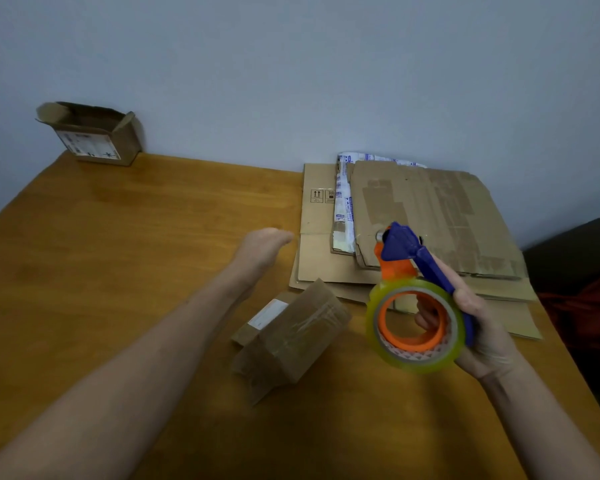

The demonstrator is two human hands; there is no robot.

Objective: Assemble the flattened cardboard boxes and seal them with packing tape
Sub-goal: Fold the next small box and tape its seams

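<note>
Hands over a wooden table [118, 254], seen from head cam. The right hand [482, 327], lower right, grips a tape dispenser [400, 244] by its blue handle, fingers curled round it w/ fingertips showing through the orange core. The clear, yellowish tape roll [378, 327] faces the camera above the tabletop, w/ the blue cutter head pointing up & away toward the wall [291, 64]. The left hand [262, 249] is stretched fwd across the table's ctr, fingers loose & extended, holding nothing; blur hides whether it touches the wood. Btwn the two forearms lies a small box [298, 327], closed & taped, tipped at an angle, white label on its upper-left face. Just behind it, at the table's far right by the wall, sits a stack of flattened cardboard boxes [430, 209]: several overlapping sheets, old tape marks on the top one & a white strip w/ blue print [343, 195] tucked btwn layers. The dispenser's head overlaps the stack's near edge in view. At the far left corner, well apart from the rest, an open box [97, 140] stands upright w/ flaps up, shipping label on its front. Dark furniture [575, 244] w/ something red [579, 306] on it edges the frame at right.
</note>
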